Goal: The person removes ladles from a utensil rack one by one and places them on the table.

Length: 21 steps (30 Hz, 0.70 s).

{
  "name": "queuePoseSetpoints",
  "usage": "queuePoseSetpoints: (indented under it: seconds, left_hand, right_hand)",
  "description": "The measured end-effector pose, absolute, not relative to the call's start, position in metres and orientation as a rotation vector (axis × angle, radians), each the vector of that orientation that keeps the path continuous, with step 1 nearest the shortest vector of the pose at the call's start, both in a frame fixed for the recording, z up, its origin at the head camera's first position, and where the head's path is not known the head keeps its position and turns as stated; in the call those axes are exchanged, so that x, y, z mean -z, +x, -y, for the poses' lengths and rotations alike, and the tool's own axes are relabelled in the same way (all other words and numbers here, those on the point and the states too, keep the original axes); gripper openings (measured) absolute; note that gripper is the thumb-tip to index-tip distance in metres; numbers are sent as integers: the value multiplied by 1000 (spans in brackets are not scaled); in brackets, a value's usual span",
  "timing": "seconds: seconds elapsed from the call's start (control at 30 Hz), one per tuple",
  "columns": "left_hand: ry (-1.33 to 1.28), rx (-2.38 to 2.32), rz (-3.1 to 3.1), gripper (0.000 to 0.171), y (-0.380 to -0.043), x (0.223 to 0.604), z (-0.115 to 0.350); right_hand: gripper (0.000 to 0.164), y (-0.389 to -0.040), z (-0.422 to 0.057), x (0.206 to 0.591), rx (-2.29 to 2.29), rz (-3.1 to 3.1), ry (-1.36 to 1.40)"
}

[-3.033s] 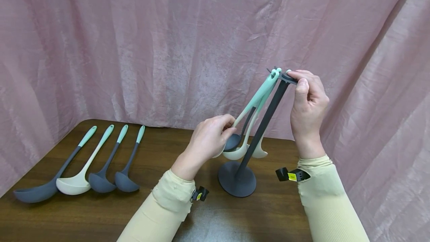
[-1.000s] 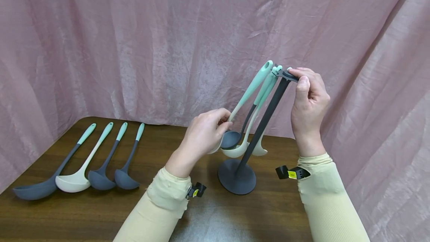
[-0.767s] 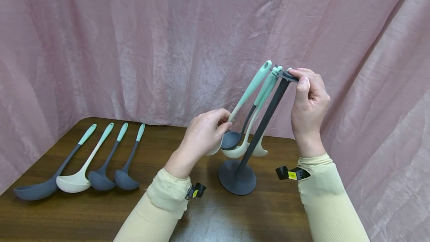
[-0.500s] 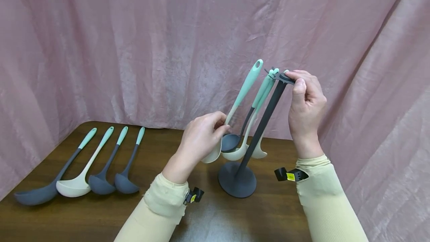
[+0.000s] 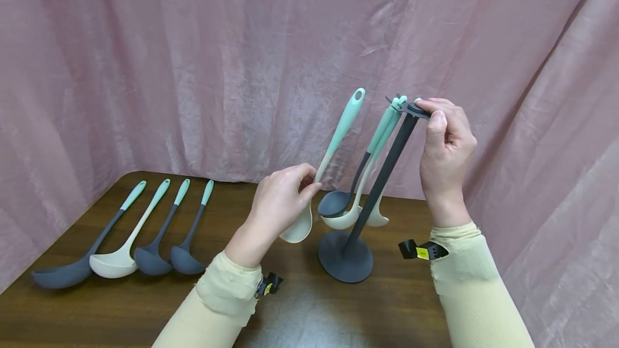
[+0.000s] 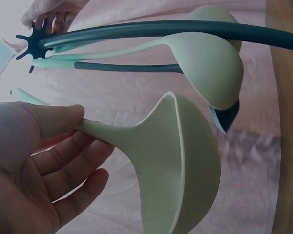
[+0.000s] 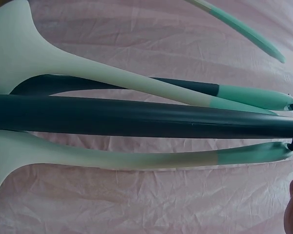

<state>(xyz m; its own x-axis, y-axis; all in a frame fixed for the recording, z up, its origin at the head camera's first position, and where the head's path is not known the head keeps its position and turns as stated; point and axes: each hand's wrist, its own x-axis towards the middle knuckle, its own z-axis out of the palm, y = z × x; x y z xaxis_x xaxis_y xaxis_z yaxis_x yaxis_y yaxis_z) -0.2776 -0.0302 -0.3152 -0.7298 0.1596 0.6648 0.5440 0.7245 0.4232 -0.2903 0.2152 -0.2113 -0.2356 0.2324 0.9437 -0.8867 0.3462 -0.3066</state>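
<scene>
Your left hand [image 5: 276, 197] pinches the white spoon [image 5: 344, 125] low on its handle, just above the bowl, between thumb and fingers. The spoon is up in the air, a bit to the left of the stand [image 5: 384, 176], and it does not touch it. Its green end, with a hole in it, points up and to the right. Its bowl hangs under your hand. Your right hand [image 5: 447, 149] has its fingers bent and pinches the top of the stand, by the hooks. The round foot [image 5: 345, 262] of the stand sits on the worktop [image 5: 309, 316].

Three more spoons hang from the stand by their green ends. One is dark gray [image 5: 333, 204] and two are white, one in front [image 5: 342, 222] and one behind the pole [image 5: 377, 218].

Far over on your left, four spoons lie side by side on the worktop. From left to right you have a big gray one [image 5: 63, 276], a cream one [image 5: 113, 265], then two smaller gray ones [image 5: 152, 262]. Their green ends point away from you. A pink curtain [image 5: 217, 69] hangs behind it all.
</scene>
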Motion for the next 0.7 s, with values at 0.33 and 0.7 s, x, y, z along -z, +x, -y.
queuePoseSetpoints:
  seconds: [0.33,0.7]
  left_hand:
    - [-476,766,2397,10,-275,323,45]
    - [-422,676,2459,13,-276,333,64]
  right_hand:
    - [35,-289,-218,211,-1195,1427,628]
    - [35,-291,-221,212,-1199,1435,613]
